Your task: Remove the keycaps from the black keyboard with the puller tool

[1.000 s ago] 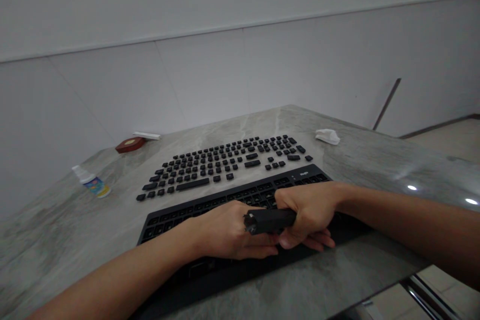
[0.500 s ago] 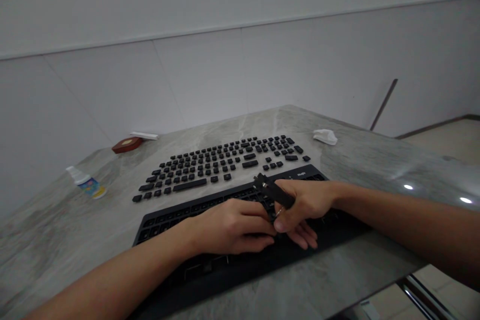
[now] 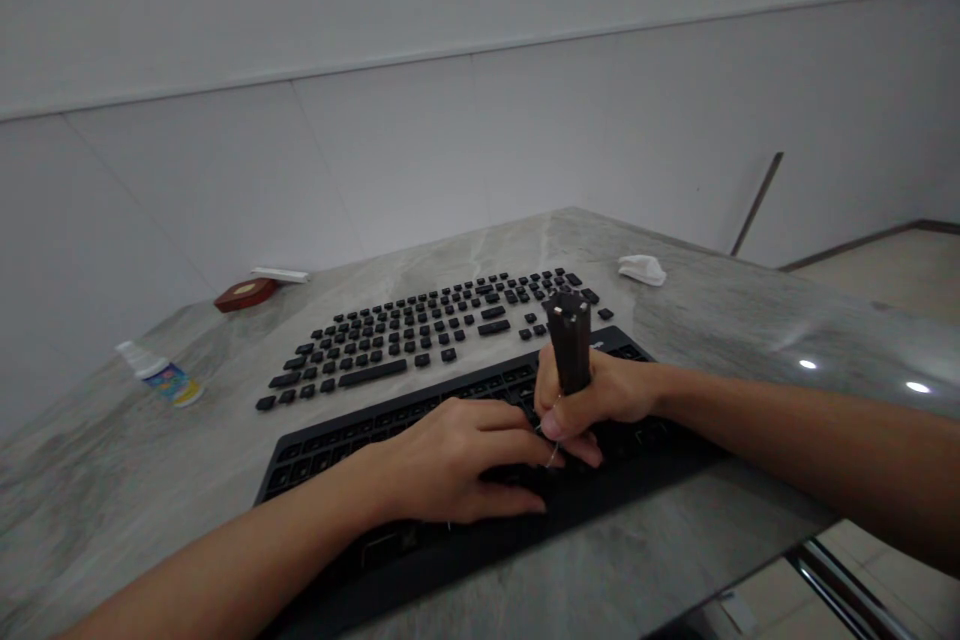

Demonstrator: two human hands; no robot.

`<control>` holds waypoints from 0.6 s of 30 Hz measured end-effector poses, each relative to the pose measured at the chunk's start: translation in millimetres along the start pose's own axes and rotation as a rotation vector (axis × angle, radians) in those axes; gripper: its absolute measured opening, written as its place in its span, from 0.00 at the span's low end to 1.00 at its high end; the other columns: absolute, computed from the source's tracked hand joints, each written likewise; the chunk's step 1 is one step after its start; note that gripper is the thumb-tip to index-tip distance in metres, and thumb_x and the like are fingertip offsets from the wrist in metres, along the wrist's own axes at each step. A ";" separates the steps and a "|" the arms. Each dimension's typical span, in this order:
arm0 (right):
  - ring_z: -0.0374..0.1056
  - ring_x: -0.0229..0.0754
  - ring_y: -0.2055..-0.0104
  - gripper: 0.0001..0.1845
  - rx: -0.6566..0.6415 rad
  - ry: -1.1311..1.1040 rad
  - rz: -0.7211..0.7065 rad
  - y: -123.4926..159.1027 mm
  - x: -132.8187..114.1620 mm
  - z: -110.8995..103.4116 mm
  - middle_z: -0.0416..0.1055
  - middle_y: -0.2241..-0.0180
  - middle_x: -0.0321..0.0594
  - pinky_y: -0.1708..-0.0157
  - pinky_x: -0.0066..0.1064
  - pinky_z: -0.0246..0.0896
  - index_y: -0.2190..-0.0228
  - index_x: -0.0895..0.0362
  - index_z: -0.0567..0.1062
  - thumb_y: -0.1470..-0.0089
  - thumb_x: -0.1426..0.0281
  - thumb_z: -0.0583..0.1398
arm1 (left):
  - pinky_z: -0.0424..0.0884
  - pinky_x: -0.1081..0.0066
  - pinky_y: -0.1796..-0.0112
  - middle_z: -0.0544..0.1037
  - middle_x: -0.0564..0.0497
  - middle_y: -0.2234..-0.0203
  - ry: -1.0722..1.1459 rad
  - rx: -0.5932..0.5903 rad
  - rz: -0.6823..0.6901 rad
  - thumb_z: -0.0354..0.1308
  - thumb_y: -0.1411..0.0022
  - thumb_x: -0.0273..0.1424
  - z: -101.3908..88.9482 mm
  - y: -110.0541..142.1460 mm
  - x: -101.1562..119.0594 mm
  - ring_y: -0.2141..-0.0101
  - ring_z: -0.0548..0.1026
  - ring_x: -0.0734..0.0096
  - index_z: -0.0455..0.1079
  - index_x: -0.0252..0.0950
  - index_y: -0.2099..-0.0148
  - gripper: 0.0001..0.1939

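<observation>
A marbled surface (image 3: 712, 320) carries a black keyboard base (image 3: 465, 555) along its near side. Over it, the left hand (image 3: 476, 455) has thumb and fingers spread; just beside, the right hand (image 3: 611, 392) is clamped on an upright dark tool (image 3: 571, 350). Loose keycaps (image 3: 373, 373) lie beyond.

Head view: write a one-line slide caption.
Over a keyboard, the right hand grips a black tool beside the left hand; loose keys lie in rows beyond.

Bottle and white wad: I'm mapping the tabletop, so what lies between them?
In the head view, rows of black keycaps lie between the bottle and white wad.
</observation>
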State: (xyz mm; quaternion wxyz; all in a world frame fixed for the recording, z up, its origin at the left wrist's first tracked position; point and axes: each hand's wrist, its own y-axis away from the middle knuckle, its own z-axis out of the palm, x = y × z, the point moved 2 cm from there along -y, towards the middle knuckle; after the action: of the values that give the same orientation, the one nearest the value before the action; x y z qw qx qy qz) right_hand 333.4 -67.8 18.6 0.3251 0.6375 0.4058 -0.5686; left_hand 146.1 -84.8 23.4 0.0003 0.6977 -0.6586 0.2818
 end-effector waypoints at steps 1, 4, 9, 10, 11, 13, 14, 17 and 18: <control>0.61 0.33 0.85 0.21 0.000 0.004 -0.016 0.4 -0.2 -0.4 0.68 0.87 0.39 0.83 0.24 0.56 0.85 0.62 0.74 0.46 0.63 0.62 | 0.75 0.70 0.62 0.79 0.43 0.62 -0.025 -0.001 0.006 0.60 0.34 0.32 0.6 0.0 0.5 0.63 0.78 0.65 0.73 0.31 0.51 0.12; 0.61 0.33 0.86 0.21 0.023 -0.013 -0.081 1.1 0.2 -1.7 0.68 0.87 0.39 0.83 0.24 0.55 0.86 0.62 0.73 0.46 0.64 0.62 | 0.75 0.70 0.60 0.78 0.43 0.59 0.027 -0.002 0.000 0.57 0.33 0.29 -0.2 0.6 -0.2 0.61 0.78 0.65 0.71 0.34 0.47 0.13; 0.56 0.31 0.88 0.21 0.161 -0.096 -0.229 1.1 -0.1 -2.4 0.66 0.89 0.36 0.84 0.25 0.51 0.86 0.61 0.71 0.47 0.64 0.63 | 0.74 0.70 0.61 0.76 0.45 0.61 0.121 0.082 -0.025 0.58 0.32 0.29 -6.0 3.7 -6.6 0.63 0.75 0.68 0.66 0.38 0.40 0.19; 0.55 0.31 0.88 0.21 0.203 -0.090 -0.236 0.9 -0.8 -2.4 0.65 0.89 0.35 0.85 0.25 0.49 0.86 0.61 0.71 0.47 0.63 0.63 | 0.74 0.69 0.61 0.76 0.45 0.61 0.095 0.103 -0.028 0.58 0.32 0.29 -6.8 4.9 -8.8 0.63 0.75 0.68 0.65 0.39 0.39 0.20; 0.54 0.30 0.89 0.22 0.246 -0.066 -0.235 0.8 -1.9 -2.4 0.64 0.90 0.35 0.86 0.25 0.47 0.86 0.61 0.71 0.47 0.63 0.63 | 0.74 0.68 0.61 0.76 0.45 0.61 0.058 0.126 -0.032 0.57 0.32 0.28 -7.4 6.2 -11.6 0.62 0.75 0.67 0.64 0.39 0.38 0.21; 0.52 0.30 0.88 0.23 0.357 0.017 -0.214 0.5 -4.9 -3.1 0.62 0.90 0.34 0.86 0.25 0.43 0.88 0.60 0.70 0.46 0.63 0.62 | 0.74 0.67 0.60 0.76 0.46 0.60 -0.033 0.178 -0.041 0.56 0.31 0.28 -9.2 9.3 -18.8 0.61 0.74 0.67 0.62 0.39 0.37 0.22; 0.51 0.30 0.88 0.25 0.431 0.054 -0.207 0.5 -6.7 -4.0 0.61 0.91 0.33 0.85 0.26 0.43 0.89 0.60 0.69 0.45 0.63 0.61 | 0.73 0.66 0.59 0.76 0.46 0.60 -0.084 0.215 -0.057 0.55 0.31 0.27 -10.6 11.0 -23.3 0.60 0.74 0.67 0.61 0.40 0.36 0.22; 0.51 0.29 0.87 0.28 0.675 0.077 -0.218 1.1 -10.8 -8.5 0.58 0.92 0.32 0.84 0.26 0.44 0.91 0.57 0.62 0.44 0.63 0.59 | 0.72 0.64 0.56 0.77 0.48 0.60 -0.246 0.377 -0.190 0.57 0.32 0.28 -18.2 16.4 -40.4 0.59 0.74 0.67 0.59 0.38 0.37 0.23; 0.51 0.29 0.87 0.28 0.728 0.067 -0.219 1.0 -11.1 -9.8 0.58 0.92 0.32 0.84 0.27 0.44 0.91 0.56 0.60 0.45 0.63 0.59 | 0.72 0.63 0.55 0.77 0.48 0.61 -0.300 0.422 -0.246 0.58 0.33 0.28 -21.2 18.1 -46.5 0.59 0.73 0.67 0.62 0.37 0.40 0.20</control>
State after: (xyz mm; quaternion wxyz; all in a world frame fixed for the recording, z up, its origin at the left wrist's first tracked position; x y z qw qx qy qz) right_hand 338.5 -61.3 30.9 0.0014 0.6823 0.2535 -0.6857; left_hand 122.3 -36.6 16.3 -0.2083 0.7909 -0.4885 0.3040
